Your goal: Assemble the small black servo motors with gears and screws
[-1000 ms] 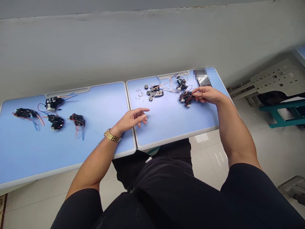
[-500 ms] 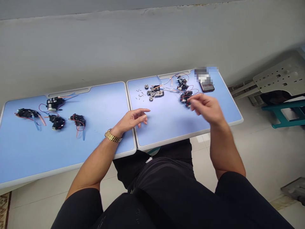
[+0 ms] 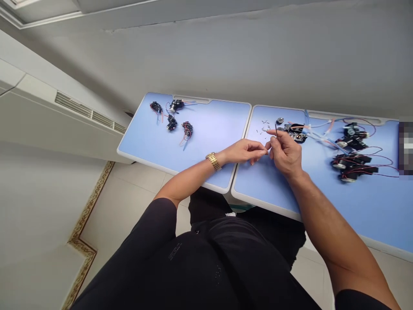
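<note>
My left hand (image 3: 247, 150), with a gold watch on its wrist, is closed in a pinch above the right table; anything between its fingertips is too small to make out. Meeting it at the fingertips, my right hand (image 3: 285, 153) is closed round a thin dark rod (image 3: 276, 130) that points up from its fingers. Small screws (image 3: 265, 127) lie scattered just beyond the hands. Behind my right hand are a round metal part (image 3: 280, 121) and a black part with metal gears (image 3: 298, 134), partly covered by blue and orange tubes.
Black motor units with red wires (image 3: 353, 165) lie on the right table (image 3: 325, 189). Several smaller black units (image 3: 187, 129) with tubes rest on the left table (image 3: 213, 125). A narrow gap separates the tables. A wall stands behind them.
The view has swung left. My right hand has moved from beside the motor units to my left hand, and a thin rod now shows in it. My left hand's fingers have drawn together.
</note>
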A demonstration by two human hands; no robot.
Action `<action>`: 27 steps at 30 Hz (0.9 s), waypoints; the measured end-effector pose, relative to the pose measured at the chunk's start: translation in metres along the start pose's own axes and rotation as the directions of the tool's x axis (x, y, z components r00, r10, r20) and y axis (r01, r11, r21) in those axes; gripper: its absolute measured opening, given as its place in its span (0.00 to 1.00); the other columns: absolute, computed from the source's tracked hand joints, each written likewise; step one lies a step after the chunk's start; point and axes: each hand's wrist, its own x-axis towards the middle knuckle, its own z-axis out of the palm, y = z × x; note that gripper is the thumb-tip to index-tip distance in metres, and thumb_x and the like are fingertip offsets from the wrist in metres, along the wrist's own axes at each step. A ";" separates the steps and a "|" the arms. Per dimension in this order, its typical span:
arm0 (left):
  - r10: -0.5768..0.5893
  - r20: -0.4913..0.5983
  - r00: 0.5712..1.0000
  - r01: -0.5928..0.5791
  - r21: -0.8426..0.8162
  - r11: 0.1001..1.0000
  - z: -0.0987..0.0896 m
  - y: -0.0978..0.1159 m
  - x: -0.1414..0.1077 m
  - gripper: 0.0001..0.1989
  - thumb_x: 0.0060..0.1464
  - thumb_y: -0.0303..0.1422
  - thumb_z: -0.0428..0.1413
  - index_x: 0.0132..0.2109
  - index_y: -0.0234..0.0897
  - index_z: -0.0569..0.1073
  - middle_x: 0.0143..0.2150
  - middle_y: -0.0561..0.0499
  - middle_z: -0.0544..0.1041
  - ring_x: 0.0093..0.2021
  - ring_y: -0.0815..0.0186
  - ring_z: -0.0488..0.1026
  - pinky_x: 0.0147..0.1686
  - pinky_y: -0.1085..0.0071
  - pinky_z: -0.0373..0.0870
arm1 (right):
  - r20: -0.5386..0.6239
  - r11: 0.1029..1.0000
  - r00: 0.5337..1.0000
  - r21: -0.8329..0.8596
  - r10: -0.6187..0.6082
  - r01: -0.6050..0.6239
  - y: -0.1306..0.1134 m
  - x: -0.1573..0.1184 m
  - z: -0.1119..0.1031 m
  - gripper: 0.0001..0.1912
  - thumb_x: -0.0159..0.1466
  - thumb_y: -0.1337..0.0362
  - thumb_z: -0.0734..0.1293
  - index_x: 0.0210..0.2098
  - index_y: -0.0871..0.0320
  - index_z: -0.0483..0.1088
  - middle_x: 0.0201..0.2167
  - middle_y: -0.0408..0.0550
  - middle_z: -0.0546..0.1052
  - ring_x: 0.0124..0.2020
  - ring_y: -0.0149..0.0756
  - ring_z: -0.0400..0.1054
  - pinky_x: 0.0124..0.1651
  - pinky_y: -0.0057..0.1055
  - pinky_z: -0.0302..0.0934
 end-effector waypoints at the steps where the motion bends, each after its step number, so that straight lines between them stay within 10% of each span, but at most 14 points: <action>1: 0.036 -0.043 0.998 -0.035 0.038 0.999 -0.003 0.003 -0.002 0.17 0.72 0.44 0.60 0.48 0.32 0.81 0.34 0.50 0.78 0.29 0.72 0.75 0.33 0.72 0.70 | 0.012 0.999 1.000 -0.040 -0.009 0.010 0.002 -0.002 -0.001 0.22 0.76 0.45 0.65 0.59 0.50 0.77 0.32 0.46 0.80 0.26 0.38 0.70 0.37 0.39 0.67; 4: 0.137 -0.313 0.940 -0.032 0.319 0.947 -0.026 0.015 -0.022 0.16 0.73 0.43 0.58 0.49 0.34 0.81 0.36 0.48 0.80 0.33 0.69 0.74 0.40 0.68 0.72 | 0.028 0.996 0.999 -0.076 -0.038 0.040 0.001 -0.007 -0.003 0.19 0.76 0.50 0.64 0.58 0.50 0.79 0.32 0.47 0.81 0.29 0.40 0.73 0.41 0.40 0.69; 7: 0.242 -0.614 0.751 0.286 0.633 0.719 -0.068 0.025 -0.066 0.11 0.71 0.38 0.60 0.49 0.36 0.82 0.45 0.43 0.81 0.47 0.59 0.76 0.54 0.60 0.71 | 0.024 0.995 0.997 -0.071 -0.073 0.074 -0.002 -0.007 -0.002 0.17 0.76 0.53 0.64 0.56 0.50 0.80 0.31 0.47 0.81 0.29 0.40 0.72 0.43 0.41 0.69; 10: 0.247 -0.800 0.547 0.648 0.591 0.480 -0.107 0.026 -0.113 0.16 0.68 0.40 0.63 0.57 0.39 0.81 0.56 0.37 0.79 0.57 0.48 0.73 0.61 0.53 0.70 | 0.033 0.992 0.994 -0.062 -0.108 0.110 -0.004 -0.007 0.001 0.16 0.76 0.54 0.64 0.55 0.49 0.81 0.31 0.47 0.81 0.29 0.40 0.72 0.43 0.41 0.70; 12: 0.180 -0.848 0.499 0.759 0.528 0.381 -0.120 0.021 -0.133 0.22 0.65 0.44 0.66 0.62 0.41 0.81 0.59 0.34 0.77 0.63 0.41 0.70 0.61 0.49 0.70 | 0.040 0.988 0.989 -0.055 -0.140 0.142 -0.005 -0.007 0.002 0.16 0.76 0.55 0.63 0.54 0.50 0.81 0.31 0.46 0.81 0.30 0.40 0.73 0.43 0.40 0.70; 17: 0.027 -0.857 0.514 0.807 0.495 0.322 -0.122 0.002 -0.134 0.30 0.66 0.39 0.62 0.72 0.39 0.74 0.59 0.33 0.79 0.60 0.42 0.75 0.60 0.49 0.71 | 0.042 0.979 0.981 -0.074 -0.189 0.192 -0.003 -0.008 0.002 0.16 0.74 0.59 0.64 0.53 0.52 0.82 0.29 0.45 0.81 0.30 0.39 0.74 0.43 0.38 0.69; 22: 0.056 -0.841 0.538 0.635 0.447 0.630 -0.115 0.004 -0.120 0.26 0.63 0.35 0.61 0.66 0.33 0.78 0.43 0.44 0.82 0.46 0.57 0.77 0.52 0.60 0.74 | 0.027 0.984 0.986 -0.054 -0.166 0.168 0.000 -0.005 0.003 0.16 0.74 0.58 0.64 0.52 0.52 0.82 0.29 0.45 0.80 0.29 0.39 0.73 0.42 0.38 0.68; 24: 0.055 -0.789 0.612 0.423 0.385 0.820 -0.107 0.012 -0.115 0.28 0.64 0.39 0.62 0.67 0.34 0.77 0.40 0.47 0.80 0.39 0.63 0.75 0.43 0.66 0.74 | 0.022 0.987 0.988 -0.040 -0.152 0.153 -0.001 -0.004 0.004 0.15 0.73 0.57 0.65 0.51 0.52 0.82 0.29 0.45 0.80 0.30 0.39 0.72 0.42 0.38 0.68; 27: 0.022 -0.554 0.832 0.119 0.217 0.969 -0.085 0.026 -0.101 0.33 0.63 0.47 0.66 0.69 0.37 0.77 0.42 0.46 0.82 0.38 0.65 0.75 0.37 0.69 0.74 | 0.012 0.992 0.991 0.000 -0.130 0.130 -0.003 -0.002 0.005 0.16 0.71 0.54 0.69 0.53 0.53 0.82 0.33 0.46 0.82 0.28 0.37 0.67 0.42 0.38 0.67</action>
